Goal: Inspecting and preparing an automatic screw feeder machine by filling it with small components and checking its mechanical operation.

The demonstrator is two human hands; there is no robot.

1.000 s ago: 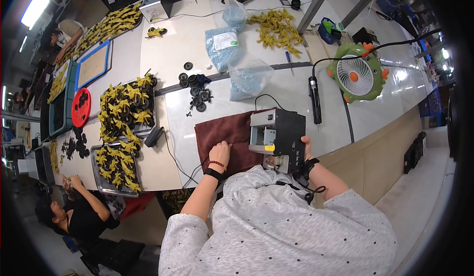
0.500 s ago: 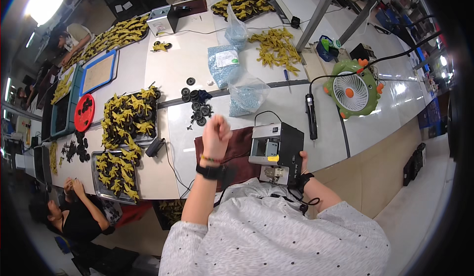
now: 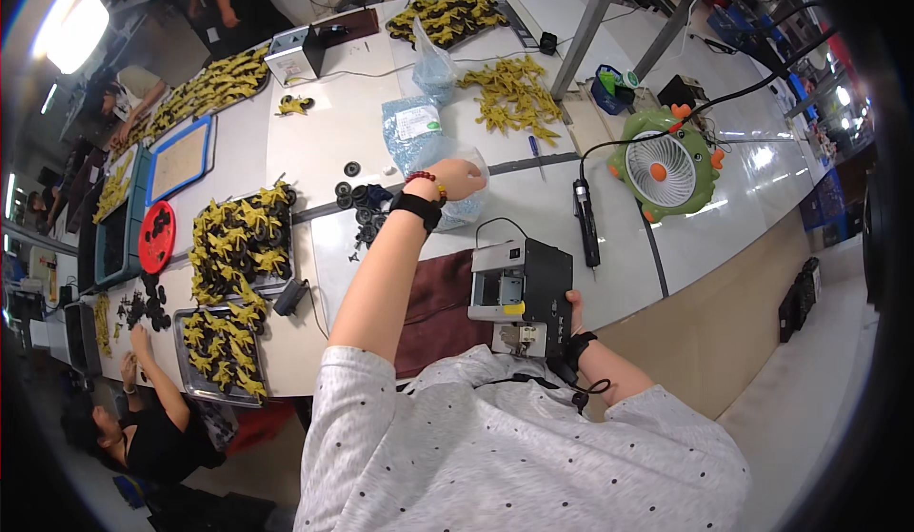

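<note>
My left hand (image 3: 459, 180) reaches over the table with curled fingers. It closes on the top of a clear plastic bag (image 3: 463, 210) of small pale-blue pieces; its fingertips are partly hidden. My right hand (image 3: 575, 311) grips the right side of a black and grey screw feeder (image 3: 547, 289), which stands at the table's near edge against my body. Only some of its fingers show. Beside the feeder lies a dark red cloth (image 3: 433, 318). A labelled bag of pale-blue pieces (image 3: 405, 137) and black wheels (image 3: 367, 204) are near my left hand and forearm.
An electric screwdriver (image 3: 586, 223) and a green fan (image 3: 671, 166) stand to the right. Yellow parts (image 3: 509, 94) lie at the back. Trays of yellow toy motorbikes (image 3: 243, 246) fill the left, near a red dish (image 3: 157, 237). A co-worker (image 3: 162, 437) sits at lower left.
My left hand has moved forward and right, from above the cloth to the plastic bag. My right hand stays on the feeder. The co-worker's hand reaches toward the black parts.
</note>
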